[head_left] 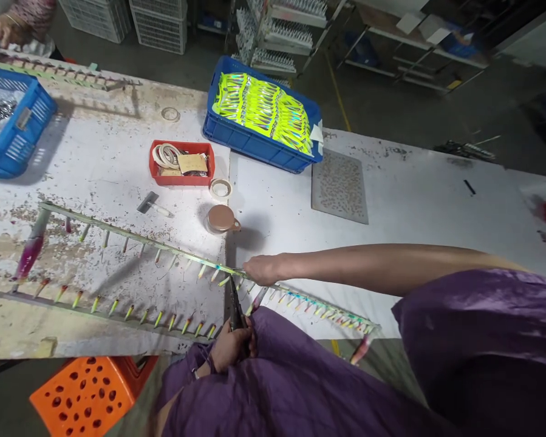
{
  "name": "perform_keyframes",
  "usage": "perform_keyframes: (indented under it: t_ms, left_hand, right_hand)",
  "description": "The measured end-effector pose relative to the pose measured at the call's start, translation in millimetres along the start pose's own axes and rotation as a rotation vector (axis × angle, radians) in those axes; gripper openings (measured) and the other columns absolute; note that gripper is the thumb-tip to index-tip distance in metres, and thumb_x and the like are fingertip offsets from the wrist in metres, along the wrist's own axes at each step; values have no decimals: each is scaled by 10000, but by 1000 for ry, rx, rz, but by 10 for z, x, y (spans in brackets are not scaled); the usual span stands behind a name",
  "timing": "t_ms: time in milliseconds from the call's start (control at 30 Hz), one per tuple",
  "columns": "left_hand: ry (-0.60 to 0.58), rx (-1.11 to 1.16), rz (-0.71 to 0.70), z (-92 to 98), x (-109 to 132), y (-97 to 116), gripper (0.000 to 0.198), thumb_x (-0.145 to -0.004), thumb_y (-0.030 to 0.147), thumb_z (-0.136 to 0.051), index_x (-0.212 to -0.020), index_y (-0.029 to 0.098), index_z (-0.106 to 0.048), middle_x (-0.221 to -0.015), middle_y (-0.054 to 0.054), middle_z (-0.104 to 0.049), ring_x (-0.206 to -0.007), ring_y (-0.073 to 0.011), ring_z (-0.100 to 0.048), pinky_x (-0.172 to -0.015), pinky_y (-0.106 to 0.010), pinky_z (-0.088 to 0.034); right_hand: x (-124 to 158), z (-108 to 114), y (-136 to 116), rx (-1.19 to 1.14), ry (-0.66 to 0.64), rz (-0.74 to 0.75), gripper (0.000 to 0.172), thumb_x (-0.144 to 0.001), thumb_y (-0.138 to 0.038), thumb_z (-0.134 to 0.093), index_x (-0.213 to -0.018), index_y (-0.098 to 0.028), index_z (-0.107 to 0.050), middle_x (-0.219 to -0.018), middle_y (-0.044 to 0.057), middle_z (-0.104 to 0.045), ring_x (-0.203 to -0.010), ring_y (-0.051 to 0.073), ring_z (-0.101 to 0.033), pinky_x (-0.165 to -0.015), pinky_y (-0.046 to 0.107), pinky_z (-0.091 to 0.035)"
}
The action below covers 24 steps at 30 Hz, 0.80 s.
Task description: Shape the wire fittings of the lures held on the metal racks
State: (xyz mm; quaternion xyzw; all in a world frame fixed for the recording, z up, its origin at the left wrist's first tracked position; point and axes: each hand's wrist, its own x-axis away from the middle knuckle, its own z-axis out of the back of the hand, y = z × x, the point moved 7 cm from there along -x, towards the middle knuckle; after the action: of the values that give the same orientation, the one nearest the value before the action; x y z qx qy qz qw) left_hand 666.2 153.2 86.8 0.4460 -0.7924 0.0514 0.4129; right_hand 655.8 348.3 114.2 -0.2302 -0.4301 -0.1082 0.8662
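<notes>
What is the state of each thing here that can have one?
right hand: closed on the long rack
long rack: held, slanted across the table
left hand: closed on the dark tool
dark tool: held, tip pointing at the long rack
second rack: lying flat, untouched
brown cup: lid on
blue crate: open, full of yellow packets
red tray: open, holding tape rings

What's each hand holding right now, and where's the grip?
Right hand pinches the long pegged strip near its middle; left hand holds a dark plier-like tool by its handles.
</notes>
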Motion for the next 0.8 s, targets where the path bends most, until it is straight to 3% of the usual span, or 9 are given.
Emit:
perform_keyframes:
  t_ms: [200, 367, 533, 800]
  left_hand:
    - [18, -35, -5, -34, 30, 33, 359, -553, 357, -718, -800, 231, -490, -532, 66, -532, -435, -117, -479, -487, -266, -404]
    - [-6, -28, -6, -43, 43, 42, 388, -552, 370, -731, -815, 236, -479, -517, 69, -515, -425, -120, -468, -484, -263, -382]
    - [-12, -24, -13, -37, 42, 63, 355, -541, 343, -723, -797, 232, -503, -522, 52, -538, -455, -130, -485, -517, -274, -397]
    - [46, -96, -50, -4, 88, 140, 268, -537, 308, -710, -723, 203, -547, -535, 17, -585, -499, -121, -500, -560, -269, -381]
  right_hand:
    - [40, 30, -152, 54, -59, -22, 195, -888, -104, -586, -867, -84, -778, -766, 124, -758, -634, 184, -650, -571, 271, -422]
    - [85, 74, 48, 155, 4, -8, 248, -928, -117, -573, -1143, -77, -691, -926, 141, -774, -707, 196, -645, -571, 280, -378]
    - [-19, 174, 200, 351, 118, 184, 287, -1055, -120, -367, -1162, -90, -631, -1023, 187, -738, -836, 212, -607, -721, 317, -406]
    - [-200, 333, 262, 435, 157, 376, 363, -1082, -125, -271, -1116, -132, -632, -1109, 188, -696, -1006, 241, -552, -941, 381, -374]
